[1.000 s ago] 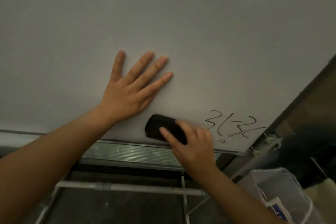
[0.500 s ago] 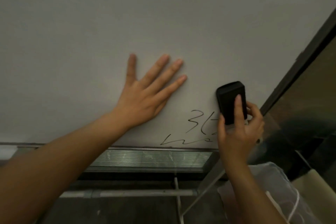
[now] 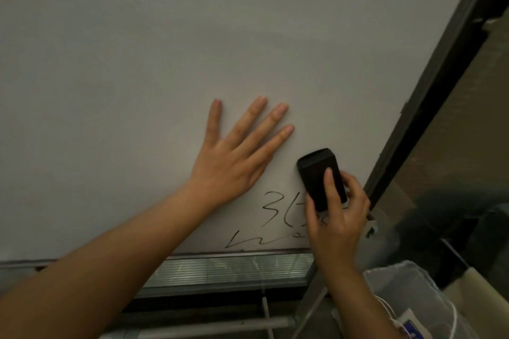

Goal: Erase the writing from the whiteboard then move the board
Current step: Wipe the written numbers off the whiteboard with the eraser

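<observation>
While the smooth, matte whiteboard fills most of the view, the left hand lies flat on it, fingers straight and spread. Just right of that hand, the right hand grips a black, block-shaped eraser with rounded corners, index finger along its back, thumb curled round its side, pressing it to the board. Thin black writing sits below the left hand, partly hidden by the right. A ribbed metal tray runs under the whiteboard's bottom edge.

On the whiteboard, the left hand lies left of the eraser; the writing sits below both, the tray beneath.
</observation>
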Tool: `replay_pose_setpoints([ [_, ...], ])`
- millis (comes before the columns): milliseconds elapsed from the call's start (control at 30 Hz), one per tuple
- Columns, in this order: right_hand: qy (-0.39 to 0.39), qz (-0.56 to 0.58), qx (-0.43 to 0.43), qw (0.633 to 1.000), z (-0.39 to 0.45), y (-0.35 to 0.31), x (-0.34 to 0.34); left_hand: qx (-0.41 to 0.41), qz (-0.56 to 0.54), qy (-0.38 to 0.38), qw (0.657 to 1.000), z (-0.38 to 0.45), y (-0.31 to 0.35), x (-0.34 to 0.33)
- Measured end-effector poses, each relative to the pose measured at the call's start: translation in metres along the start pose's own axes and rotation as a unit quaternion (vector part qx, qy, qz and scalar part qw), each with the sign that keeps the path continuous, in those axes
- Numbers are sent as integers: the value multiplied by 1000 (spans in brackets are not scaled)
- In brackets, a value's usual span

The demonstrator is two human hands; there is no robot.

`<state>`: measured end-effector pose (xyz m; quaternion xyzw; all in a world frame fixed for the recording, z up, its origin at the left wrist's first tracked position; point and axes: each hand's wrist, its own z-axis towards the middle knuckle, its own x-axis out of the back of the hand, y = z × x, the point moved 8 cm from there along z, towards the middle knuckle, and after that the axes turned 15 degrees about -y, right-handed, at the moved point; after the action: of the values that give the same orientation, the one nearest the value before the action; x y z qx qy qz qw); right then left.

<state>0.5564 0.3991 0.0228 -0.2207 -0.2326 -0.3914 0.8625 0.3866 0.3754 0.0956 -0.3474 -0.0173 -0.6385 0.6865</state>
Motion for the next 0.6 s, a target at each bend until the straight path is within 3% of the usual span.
replay_pose_setpoints([
  [600, 40, -10, 2, 999, 10, 2, 7, -3, 21, 8, 1000, -1, 1, -4],
])
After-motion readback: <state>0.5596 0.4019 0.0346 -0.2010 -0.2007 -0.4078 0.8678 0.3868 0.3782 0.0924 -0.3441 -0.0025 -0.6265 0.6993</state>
